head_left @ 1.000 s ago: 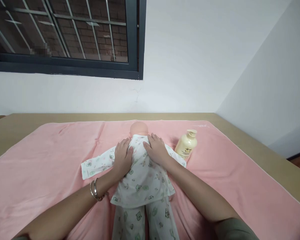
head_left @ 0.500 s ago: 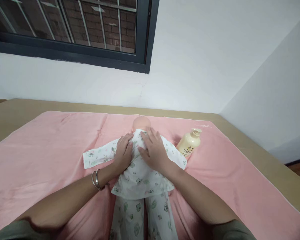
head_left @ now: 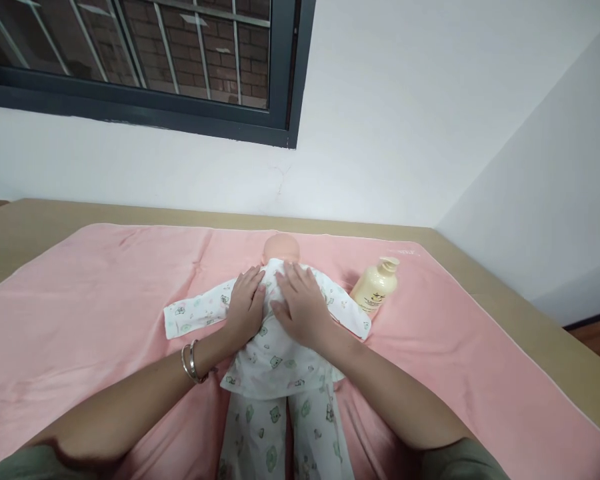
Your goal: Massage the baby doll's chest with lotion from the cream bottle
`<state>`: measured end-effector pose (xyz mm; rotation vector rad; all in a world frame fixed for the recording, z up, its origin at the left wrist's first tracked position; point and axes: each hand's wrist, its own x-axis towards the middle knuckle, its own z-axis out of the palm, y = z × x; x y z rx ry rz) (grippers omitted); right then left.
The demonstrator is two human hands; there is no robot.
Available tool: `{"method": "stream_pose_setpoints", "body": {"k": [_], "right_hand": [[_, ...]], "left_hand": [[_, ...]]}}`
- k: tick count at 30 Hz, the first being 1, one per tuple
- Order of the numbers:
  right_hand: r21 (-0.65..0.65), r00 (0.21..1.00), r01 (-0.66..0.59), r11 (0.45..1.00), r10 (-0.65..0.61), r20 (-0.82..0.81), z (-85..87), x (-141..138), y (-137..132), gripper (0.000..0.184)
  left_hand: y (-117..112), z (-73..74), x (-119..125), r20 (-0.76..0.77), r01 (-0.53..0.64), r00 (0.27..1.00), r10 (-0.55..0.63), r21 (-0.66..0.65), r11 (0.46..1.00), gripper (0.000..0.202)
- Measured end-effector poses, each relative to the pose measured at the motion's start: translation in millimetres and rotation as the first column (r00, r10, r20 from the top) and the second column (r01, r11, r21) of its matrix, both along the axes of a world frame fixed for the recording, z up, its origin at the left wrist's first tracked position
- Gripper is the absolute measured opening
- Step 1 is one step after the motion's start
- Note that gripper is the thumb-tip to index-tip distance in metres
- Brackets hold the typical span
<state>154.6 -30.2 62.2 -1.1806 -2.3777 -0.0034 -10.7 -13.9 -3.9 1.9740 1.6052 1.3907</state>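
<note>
A baby doll [head_left: 281,247] lies on a pink towel, the bare back of its head at the far end. It wears a white printed top [head_left: 265,370] with long sleeves spread to both sides, and matching trousers [head_left: 310,433]. My left hand [head_left: 247,303] rests flat on the left side of the doll's upper back, two silver bangles [head_left: 194,362] on that wrist. Fingers extended, my right hand [head_left: 304,303] lies on the right side of the upper back. Both hands hold nothing. The doll's hands are hidden by the sleeves.
A cream pump bottle [head_left: 377,287] stands on the towel just beyond the doll's right-hand sleeve. The pink towel [head_left: 105,300] covers most of a wooden table [head_left: 510,313]. White wall and a dark-framed window [head_left: 280,80] rise behind.
My right hand has slid slightly down and toward the left on the doll's back, away from its head. My left hand stays in place. The camera view has shifted a little.
</note>
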Motion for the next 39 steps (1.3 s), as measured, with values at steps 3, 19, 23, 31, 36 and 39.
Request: {"method": "stream_pose_setpoints", "body": {"k": [3, 19, 23, 31, 36, 39], "right_hand": [[-0.07, 0.999, 0.001, 0.998, 0.001, 0.039, -6.0, 3, -14, 0.055], [0.018, 0.945, 0.209, 0.978, -0.197, -0.261, 52.1, 119, -66, 0.041], [0.241, 0.882, 0.467, 0.851, -0.431, -0.189, 62.7, 147, -6, 0.055], [0.143, 0.877, 0.476, 0.868, -0.457, -0.145, 37.3, 151, 15, 0.06], [0.052, 0.884, 0.449, 0.892, -0.435, -0.171, 48.3, 158, 13, 0.06], [0.011, 0.834, 0.521, 0.854, -0.506, -0.217, 62.2, 156, 13, 0.051]], "left_hand": [[4, -2.1, -1, -0.015, -0.017, 1.0, 0.016, -0.014, 1.0, 0.044], [9, 137.7, 131, 0.859, 0.713, 0.472, -0.199, -0.239, 0.659, 0.054], [39, 147.1, 169, 0.939, 0.82, 0.24, 0.246, -0.332, 0.466, 0.052], [58, 125.1, 188, 0.912, 0.823, 0.258, 0.318, -0.38, 0.422, 0.046], [44, 122.7, 181, 0.909, 0.845, 0.275, 0.313, -0.384, 0.372, 0.044], [20, 117.6, 160, 0.892, 0.86, 0.323, 0.317, -0.416, 0.296, 0.044]]}}
